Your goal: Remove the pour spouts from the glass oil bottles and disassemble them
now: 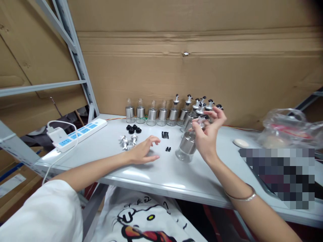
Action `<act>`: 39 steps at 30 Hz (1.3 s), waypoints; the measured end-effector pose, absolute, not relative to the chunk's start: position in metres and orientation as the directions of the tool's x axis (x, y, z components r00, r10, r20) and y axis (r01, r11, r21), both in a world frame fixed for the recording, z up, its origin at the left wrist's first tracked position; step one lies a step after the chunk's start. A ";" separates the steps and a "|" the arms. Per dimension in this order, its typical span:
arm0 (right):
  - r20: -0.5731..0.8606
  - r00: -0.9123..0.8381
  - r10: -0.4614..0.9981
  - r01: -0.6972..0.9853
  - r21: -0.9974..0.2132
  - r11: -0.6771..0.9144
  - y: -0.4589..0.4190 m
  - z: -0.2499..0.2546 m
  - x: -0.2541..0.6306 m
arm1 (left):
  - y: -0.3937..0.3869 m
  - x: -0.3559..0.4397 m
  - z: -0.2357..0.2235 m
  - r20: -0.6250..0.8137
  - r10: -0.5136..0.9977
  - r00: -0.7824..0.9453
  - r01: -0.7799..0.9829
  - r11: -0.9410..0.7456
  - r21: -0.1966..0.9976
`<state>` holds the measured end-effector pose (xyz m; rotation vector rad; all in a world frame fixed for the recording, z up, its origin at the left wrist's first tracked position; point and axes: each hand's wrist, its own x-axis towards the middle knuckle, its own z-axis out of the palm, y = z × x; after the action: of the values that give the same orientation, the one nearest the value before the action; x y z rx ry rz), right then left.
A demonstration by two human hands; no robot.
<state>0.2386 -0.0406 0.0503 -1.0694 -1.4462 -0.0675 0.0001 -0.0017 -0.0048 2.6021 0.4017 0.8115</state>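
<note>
My right hand [209,134] is closed around the top of a glass oil bottle [187,144] with a brushed-metal band. The bottle leans slightly, and I cannot tell whether its base touches the table. A pourer spout [202,117] shows at my right fingertips. My left hand [145,150] hovers low over the table with its fingers apart, holding nothing. Close to it lie silver pourer spouts [125,142], partly hidden by the hand. Black stoppers [134,129] lie behind these. To the right of my left hand are black strips [165,135] and small black caps [168,149].
Along the cardboard wall [141,67] stand several bottles without spouts [152,114] and several with spouts [173,112]. A power strip [80,135] with a plugged-in charger lies left. An off-white oval object [241,143] and a plastic bag [285,126] sit right, behind a pixelated area.
</note>
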 end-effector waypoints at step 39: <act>0.599 -0.208 0.773 0.157 -0.760 0.631 -0.043 0.052 0.202 | -0.016 -0.001 0.016 0.154 0.395 0.906 0.013 -0.390 0.921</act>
<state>0.2020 -0.0433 0.0516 -0.7639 -1.7188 0.6767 -0.0010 -0.0158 0.0164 1.9375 0.2978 0.4221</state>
